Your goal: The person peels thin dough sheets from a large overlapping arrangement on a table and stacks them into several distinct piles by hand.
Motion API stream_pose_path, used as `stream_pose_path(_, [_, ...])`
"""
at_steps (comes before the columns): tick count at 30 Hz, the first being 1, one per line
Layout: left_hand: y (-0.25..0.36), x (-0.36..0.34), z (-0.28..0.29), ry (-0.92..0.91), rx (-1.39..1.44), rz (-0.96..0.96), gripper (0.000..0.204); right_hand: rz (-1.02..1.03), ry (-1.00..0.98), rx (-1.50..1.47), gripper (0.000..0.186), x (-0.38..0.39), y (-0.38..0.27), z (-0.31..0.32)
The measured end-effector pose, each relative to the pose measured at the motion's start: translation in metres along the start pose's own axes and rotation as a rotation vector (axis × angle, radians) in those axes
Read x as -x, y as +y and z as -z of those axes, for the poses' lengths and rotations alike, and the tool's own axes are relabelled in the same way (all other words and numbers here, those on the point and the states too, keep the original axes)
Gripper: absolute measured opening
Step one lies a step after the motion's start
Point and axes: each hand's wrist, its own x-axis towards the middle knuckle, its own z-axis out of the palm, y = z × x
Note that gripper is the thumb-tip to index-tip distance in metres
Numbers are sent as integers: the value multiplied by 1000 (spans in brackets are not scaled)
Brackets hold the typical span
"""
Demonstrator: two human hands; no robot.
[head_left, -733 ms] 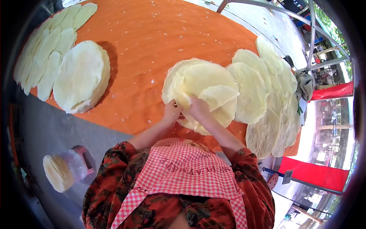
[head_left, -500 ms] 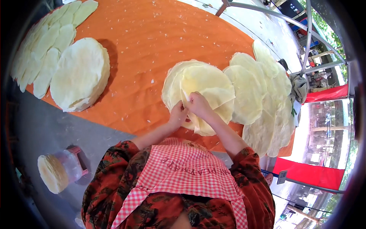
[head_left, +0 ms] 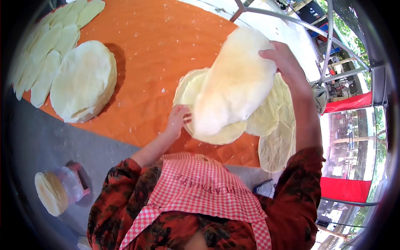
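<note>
My right hand [head_left: 280, 62] grips the upper edge of a thin pale flatbread [head_left: 235, 81], its thumb on top. That sheet is lifted and hangs slanting down to the left, toward my left hand. My left hand [head_left: 179, 118] has its fingers apart beside the sheet's lower left edge, holding nothing that I can see. Beneath the lifted sheet lies a stack of round flatbreads [head_left: 186, 88], partly covered by it. To the right, more thin flatbreads [head_left: 276, 143] overlap on the orange cloth, partly hidden by my right arm and the lifted sheet.
An orange cloth [head_left: 146, 62] covers the table. At its left stand a thick round stack [head_left: 83, 81] and rows of overlapping flatbreads [head_left: 46, 46]. On the floor, another stack [head_left: 51, 193] leans by a clear plastic container [head_left: 71, 183]. Metal frame poles [head_left: 329, 39] rise at the right.
Both hands were together on the stack, at a folded top sheet. My right hand has raised a sheet up and to the right; my left hand has drawn slightly left and opened.
</note>
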Motion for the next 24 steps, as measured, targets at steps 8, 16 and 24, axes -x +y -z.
stream_pose_path(8, [49,9,-23,-303,598,259,69,44,-99,-113,22,-58,-34,-27])
stream_pose_path(16, [97,8,-19,-564,991,1,77,143,75,-638,38,-44,-12,-12])
stream_pose_path(24, [56,-9,55,-291,728,83,71,-181,83,-732,46,32,265,-101])
